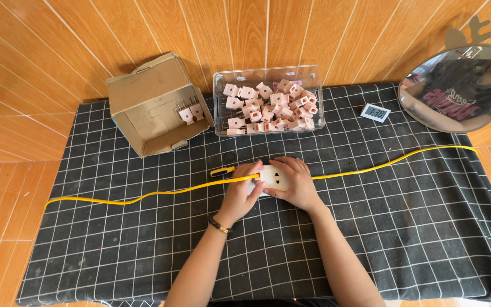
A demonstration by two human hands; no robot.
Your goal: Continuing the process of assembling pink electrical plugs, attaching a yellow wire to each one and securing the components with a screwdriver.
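Both my hands meet at the middle of the table around a small pale pink socket block (274, 176). My left hand (241, 190) grips its left side, with a yellow-and-black screwdriver (223, 170) lying just beyond the fingers. My right hand (296, 182) wraps the block's right side. A long yellow cable (143, 197) runs across the black grid-patterned mat (115, 244) from the left edge, passes under my hands at the block and continues to the right.
A clear plastic bin (268, 74) full of several pink plug parts stands behind my hands. An open cardboard box (154, 105) with a few pink parts sits back left. A small white digital display (375, 112) and an oval mirror (461, 91) are back right.
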